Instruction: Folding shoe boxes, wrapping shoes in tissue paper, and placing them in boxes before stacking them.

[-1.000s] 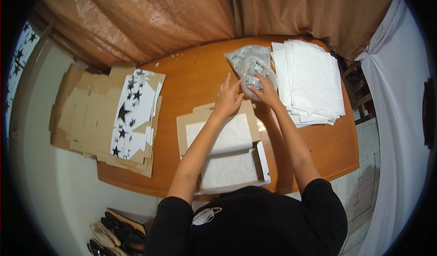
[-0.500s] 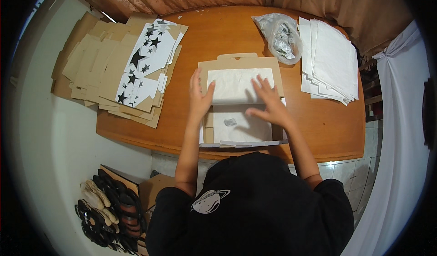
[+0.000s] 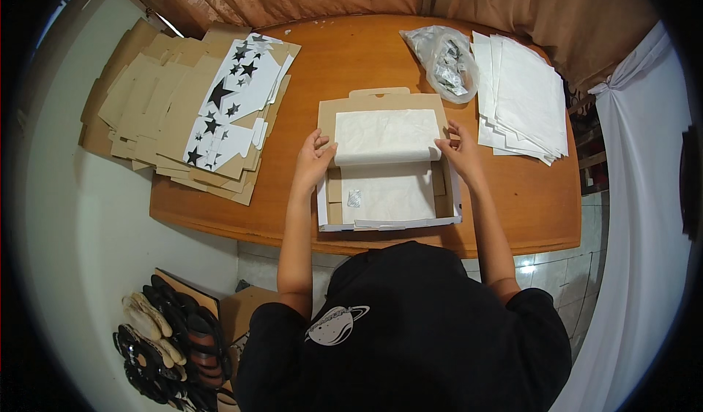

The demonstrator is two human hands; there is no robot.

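In front of me lies an open cardboard box (image 3: 452, 203), brown inside with white outer walls, its lid (image 3: 384, 103) tipped back away from me. White tissue paper (image 3: 399, 196) lines the bottom and runs up over the lid, with a bend across the middle. A small clear-grey packet (image 3: 354, 198) rests on the paper at the lower left. My left hand (image 3: 315, 156) has its fingers curled at the left edge of the lid. At the opposite edge, my right hand (image 3: 461, 152) pinches the lid's side, thumb on the tissue paper.
Flattened cardboard boxes (image 3: 154, 112) are stacked at the left, a star-printed white one (image 3: 227, 112) on top. A plastic bag (image 3: 447, 64) of small packets stands at the far right beside white paper sheets (image 3: 523, 97). Shoes (image 3: 172, 339) lie low at the left, off the wooden table (image 3: 329, 53).
Both hands have gone from hovering spread over the tissue paper to the lid's side edges, fingers closing there. The small packet now lies farther left and turned.
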